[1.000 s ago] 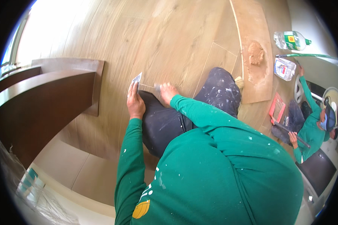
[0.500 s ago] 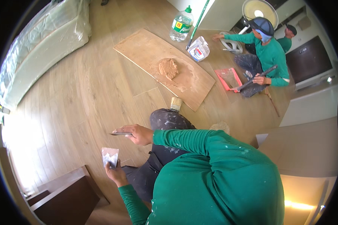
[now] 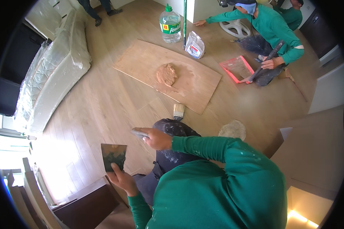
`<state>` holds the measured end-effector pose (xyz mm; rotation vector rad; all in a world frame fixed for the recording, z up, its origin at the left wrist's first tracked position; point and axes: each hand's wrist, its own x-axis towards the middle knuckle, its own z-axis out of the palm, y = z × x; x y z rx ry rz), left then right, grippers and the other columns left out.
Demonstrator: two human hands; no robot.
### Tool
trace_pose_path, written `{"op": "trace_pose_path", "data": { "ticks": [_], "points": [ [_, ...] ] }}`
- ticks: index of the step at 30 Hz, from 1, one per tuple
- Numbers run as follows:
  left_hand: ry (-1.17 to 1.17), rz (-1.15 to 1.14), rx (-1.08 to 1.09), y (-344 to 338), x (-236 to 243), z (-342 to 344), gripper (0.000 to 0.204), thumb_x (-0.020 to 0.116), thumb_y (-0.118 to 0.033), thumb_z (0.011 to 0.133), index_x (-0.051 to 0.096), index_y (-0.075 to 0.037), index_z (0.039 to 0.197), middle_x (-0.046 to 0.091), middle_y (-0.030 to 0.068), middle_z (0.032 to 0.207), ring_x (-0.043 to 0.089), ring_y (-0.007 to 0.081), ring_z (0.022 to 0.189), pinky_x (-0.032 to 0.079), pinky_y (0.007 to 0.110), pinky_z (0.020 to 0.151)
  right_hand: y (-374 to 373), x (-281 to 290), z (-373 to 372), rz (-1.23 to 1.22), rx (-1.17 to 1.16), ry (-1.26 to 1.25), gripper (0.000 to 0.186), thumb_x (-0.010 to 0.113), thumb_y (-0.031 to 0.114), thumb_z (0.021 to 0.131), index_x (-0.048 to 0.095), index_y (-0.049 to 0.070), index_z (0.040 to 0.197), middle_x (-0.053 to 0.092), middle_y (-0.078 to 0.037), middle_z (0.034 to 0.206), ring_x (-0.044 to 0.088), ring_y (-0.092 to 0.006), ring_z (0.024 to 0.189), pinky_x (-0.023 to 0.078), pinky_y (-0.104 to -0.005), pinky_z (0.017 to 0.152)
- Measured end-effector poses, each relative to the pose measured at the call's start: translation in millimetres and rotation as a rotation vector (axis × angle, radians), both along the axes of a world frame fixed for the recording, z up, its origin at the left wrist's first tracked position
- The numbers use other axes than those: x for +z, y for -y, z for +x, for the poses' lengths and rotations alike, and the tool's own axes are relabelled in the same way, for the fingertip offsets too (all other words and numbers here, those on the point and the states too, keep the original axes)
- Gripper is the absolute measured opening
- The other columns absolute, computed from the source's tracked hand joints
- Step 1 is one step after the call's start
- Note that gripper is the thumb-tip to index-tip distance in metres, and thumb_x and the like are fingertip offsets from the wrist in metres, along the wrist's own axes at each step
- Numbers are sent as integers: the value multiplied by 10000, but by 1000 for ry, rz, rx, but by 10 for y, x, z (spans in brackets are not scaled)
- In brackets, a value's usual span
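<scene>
1. Head view — left hand (image 3: 123,181) clamped on flat scraper (image 3: 114,152), short of board's (image 3: 134,56) near long edge.
2. Right hand (image 3: 157,138) closed around grey tool (image 3: 140,132); hands apart.
3. Tan paste mound (image 3: 166,74) mid-board.
4. Brush (image 3: 179,110) just beside near edge — toward its right corner.

Dark, brown-toned blade (image 3: 113,153); grey tool (image 3: 139,133); pinkish-tan mound (image 3: 166,74); green sweatshirt (image 3: 218,191), pale-flecked; tan wood-grain floor (image 3: 107,95).

Smooth metal is seen in the broad blade (image 3: 113,153) (patchily smeared). A rough, matt mound (image 3: 166,74) is borne by a wooden board (image 3: 204,86).
</scene>
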<state>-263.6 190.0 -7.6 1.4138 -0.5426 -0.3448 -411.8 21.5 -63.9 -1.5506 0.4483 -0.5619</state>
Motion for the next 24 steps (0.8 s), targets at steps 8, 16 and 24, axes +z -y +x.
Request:
{"op": "trace_pose_path", "data": {
  "ticks": [8,16,24],
  "points": [
    [1090,89,-442,90,-98,-424,393,413,-25,1077,472,-27,1466,556,325,1423,575,492,1300,497,533,1068,-37,403,-469,1241,-49,243,246,546,211,1013,629,12,1132,697,-111,959,681,-215,789,538,-380,549],
    [-61,208,31,-72,-119,-532,267,547,-114,1038,604,63,1230,699,168,1134,713,296,974,604,438,830,46,658,-664,-177,11,388,562,569,-21,909,520,69,1461,647,-162,1258,647,-307,1149,553,-408,949],
    [-587,-126,-130,-87,235,-602,270,551,-192,1047,609,24,1198,680,119,1142,664,208,1031,564,358,839,-25,-118,-1010,-621,-66,-52,731,555,-25,862,455,191,1554,568,-159,1414,599,-367,1234,518,-412,1041]
  ]
}}
